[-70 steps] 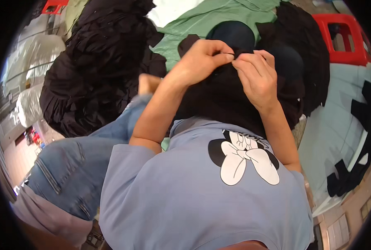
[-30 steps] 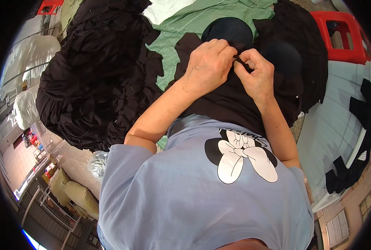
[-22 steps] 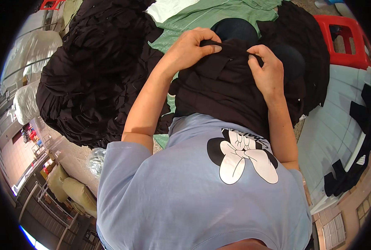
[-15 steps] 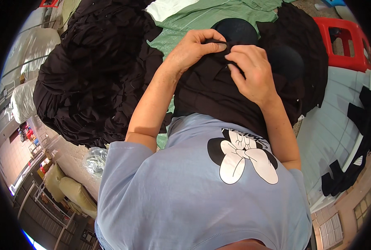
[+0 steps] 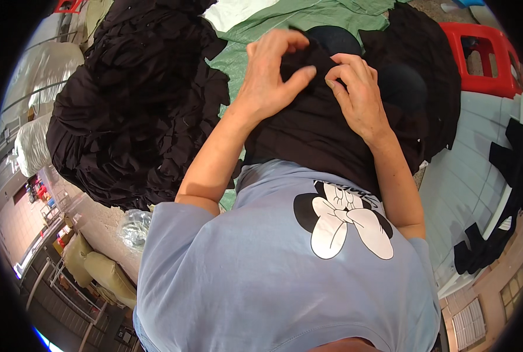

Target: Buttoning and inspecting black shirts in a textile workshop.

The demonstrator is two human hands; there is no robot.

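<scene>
A dark brown-black cloth garment (image 5: pixel 308 129) lies spread over my lap and knees. At its far part, my left hand (image 5: pixel 270 73) is raised with thumb and fingers wide apart, open and gripping nothing; its fingertips are slightly blurred. Just to the right, my right hand (image 5: pixel 357 91) has its fingers curled in toward the thumb, closed on the dark cloth; the exact spot it pinches is partly hidden. A dark blue-black knee (image 5: pixel 338 41) shows beyond the hands.
To my left rises a large heap of dark cloth pieces (image 5: pixel 132 105). A green woven sheet (image 5: pixel 250 44) lies ahead. More dark cloth (image 5: pixel 432 53) sits at the right, by a red plastic stool (image 5: pixel 484 58) and a pale panelled surface (image 5: pixel 467 164). Clear plastic (image 5: pixel 135 229) lies at left.
My left hand has opened, its thumb and fingers parting from the cloth. The right hand has shifted slightly, its fingers still curled at the cloth. The heap has not moved.
</scene>
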